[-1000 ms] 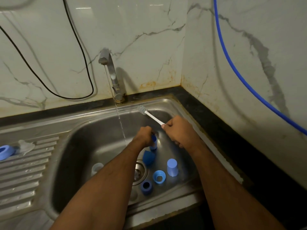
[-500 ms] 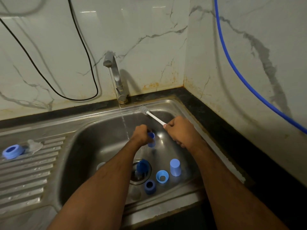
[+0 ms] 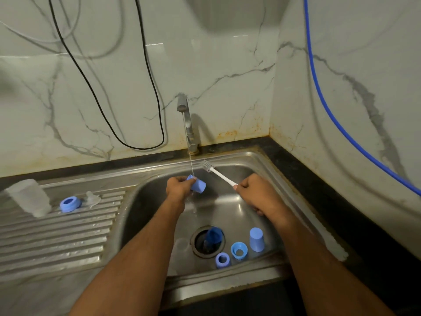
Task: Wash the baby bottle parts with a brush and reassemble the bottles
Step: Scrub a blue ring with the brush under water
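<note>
Sink floor: blue ring [image 3: 239, 250], blue collar [image 3: 222, 260] and upright cap [image 3: 257, 239] wait unwashed, I'd say.
Left hand [image 3: 178, 189]: grip clamped on blue cap [image 3: 197, 184], rinsing under the tap stream [image 3: 191, 163].
Right hand [image 3: 257, 194]: grip closed round the brush [image 3: 222, 175], bristles clear.
Next: likely bristles into that cap.

A home kitchen sink, set in a corner of marble-look walls.

A stainless steel sink [image 3: 255, 160] with a ribbed draining board [image 3: 52, 236] on its left sits in a dark stone counter [image 3: 319, 179]; a metal tap [image 3: 187, 124] at its back edge runs a thin stream of water. Glossy veined wall tiles [image 3: 227, 65] show rust stains along the counter, and a black cable [image 3: 145, 65] and a blue hose [image 3: 323, 106] hang down the walls.
</note>
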`<control>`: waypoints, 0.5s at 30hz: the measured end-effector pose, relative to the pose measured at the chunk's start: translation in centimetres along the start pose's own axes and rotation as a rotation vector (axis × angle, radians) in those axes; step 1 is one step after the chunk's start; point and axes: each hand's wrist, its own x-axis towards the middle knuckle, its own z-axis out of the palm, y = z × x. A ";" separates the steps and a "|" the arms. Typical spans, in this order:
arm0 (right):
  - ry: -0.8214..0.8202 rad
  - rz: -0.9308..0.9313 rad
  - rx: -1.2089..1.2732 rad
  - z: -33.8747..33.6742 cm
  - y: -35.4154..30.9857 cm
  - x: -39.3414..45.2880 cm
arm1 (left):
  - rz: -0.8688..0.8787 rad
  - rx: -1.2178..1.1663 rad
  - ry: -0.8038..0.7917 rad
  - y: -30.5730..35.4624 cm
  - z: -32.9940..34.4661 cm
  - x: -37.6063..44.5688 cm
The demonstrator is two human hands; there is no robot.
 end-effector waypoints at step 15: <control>-0.171 -0.024 0.284 0.0 -0.1 -1.7 | -0.245 -0.421 0.067 1.5 -3.8 -2.7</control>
